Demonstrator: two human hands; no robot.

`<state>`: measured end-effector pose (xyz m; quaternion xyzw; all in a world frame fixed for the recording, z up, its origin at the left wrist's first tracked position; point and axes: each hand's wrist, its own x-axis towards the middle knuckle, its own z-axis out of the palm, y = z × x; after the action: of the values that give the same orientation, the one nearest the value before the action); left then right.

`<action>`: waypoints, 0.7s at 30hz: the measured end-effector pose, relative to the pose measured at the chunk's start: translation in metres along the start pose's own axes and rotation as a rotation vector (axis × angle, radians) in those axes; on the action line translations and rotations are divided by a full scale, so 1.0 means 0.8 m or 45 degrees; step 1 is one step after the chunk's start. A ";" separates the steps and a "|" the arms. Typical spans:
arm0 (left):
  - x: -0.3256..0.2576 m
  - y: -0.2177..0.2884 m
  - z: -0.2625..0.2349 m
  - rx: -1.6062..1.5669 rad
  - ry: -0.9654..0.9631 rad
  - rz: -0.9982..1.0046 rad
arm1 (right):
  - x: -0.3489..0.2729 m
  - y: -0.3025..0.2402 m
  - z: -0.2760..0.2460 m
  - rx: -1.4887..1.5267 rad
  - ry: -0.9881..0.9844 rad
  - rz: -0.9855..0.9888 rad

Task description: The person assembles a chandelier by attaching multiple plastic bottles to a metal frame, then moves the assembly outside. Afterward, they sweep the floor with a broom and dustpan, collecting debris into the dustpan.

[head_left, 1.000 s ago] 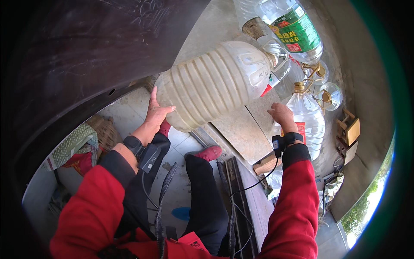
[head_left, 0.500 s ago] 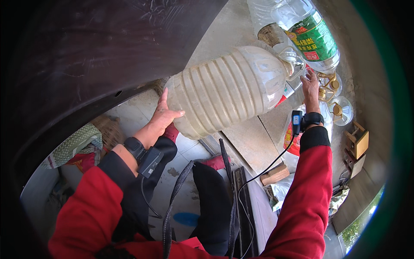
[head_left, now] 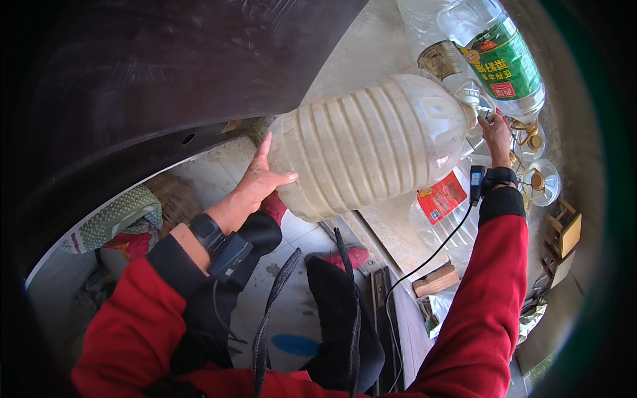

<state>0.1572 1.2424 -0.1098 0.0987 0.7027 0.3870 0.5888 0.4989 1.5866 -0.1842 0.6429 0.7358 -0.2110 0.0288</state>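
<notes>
A large cloudy plastic jug with a ribbed body lies on its side before me, its neck toward the right. My left hand holds its base end, thumb and index finger spread apart against the plastic and the other fingers hidden. At the neck, a white cap and a pale handle show. My right hand is at that handle with its fingers bent around it. Just below the jug, a clear bottle with a red label lies on the ground.
A clear bottle with a green label lies at the far right, near gold-capped bottles. A wood block and small wooden stool are at right. A dark panel fills the upper left, above a patterned cloth.
My right hand's stretched fingers have bent and closed at the jug's handle. The jug has turned slightly, and more of the red-labelled bottle shows. The whole scene has shifted a little right.
</notes>
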 end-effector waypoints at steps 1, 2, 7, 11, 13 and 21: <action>-0.001 0.005 -0.006 -0.047 -0.002 -0.061 | -0.010 -0.001 -0.001 0.070 -0.032 -0.052; 0.000 0.011 -0.012 0.059 -0.018 -0.067 | -0.020 0.000 -0.006 0.007 -0.016 0.014; -0.015 0.030 -0.018 0.134 -0.092 -0.216 | -0.084 -0.008 -0.065 0.039 0.131 0.064; -0.048 0.023 0.008 0.153 0.024 -0.464 | -0.141 -0.004 -0.125 0.373 0.119 0.311; -0.060 0.024 0.011 0.051 0.075 -0.531 | -0.152 -0.016 -0.125 0.777 0.032 0.203; -0.107 0.035 0.061 -0.114 -0.002 -0.728 | -0.207 0.013 -0.217 1.056 0.377 0.275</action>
<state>0.2172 1.2317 -0.0272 -0.1291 0.6837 0.2361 0.6784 0.5767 1.4932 0.0225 0.6964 0.5139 -0.3897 -0.3148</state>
